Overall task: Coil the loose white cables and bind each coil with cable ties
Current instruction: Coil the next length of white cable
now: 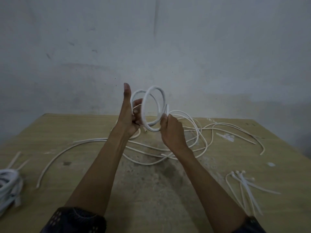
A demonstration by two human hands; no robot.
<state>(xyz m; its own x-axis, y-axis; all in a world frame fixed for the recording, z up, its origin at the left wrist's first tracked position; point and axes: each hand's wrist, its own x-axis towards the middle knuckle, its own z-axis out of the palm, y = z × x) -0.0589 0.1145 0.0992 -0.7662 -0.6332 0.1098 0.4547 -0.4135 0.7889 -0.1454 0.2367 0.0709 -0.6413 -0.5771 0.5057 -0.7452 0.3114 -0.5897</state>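
- Dim, even indoor light, source not discernible; the far wall [151, 39] looks grey-blue.
- The wall darkens toward the right.
- The raised white cable [154, 87] is the brightest thing.
- Soft focus throughout; the cable coil [8, 180] at the near left edge is smeared.
- Wide-angle stretch splays the table's [168, 199] near corners.

Two short sleeves showed at the lower edge of the view. The left sleeve [75, 221] was dark, almost black, with a cut-out pattern of small pale openings set in rows and clusters near its hem. The right sleeve [250, 226] was of the same dark fabric, with only a few pale dots showing. The left forearm [101, 165] and right forearm [210, 179] were bare from hem to the left hand [127, 118] and right hand [171, 132].
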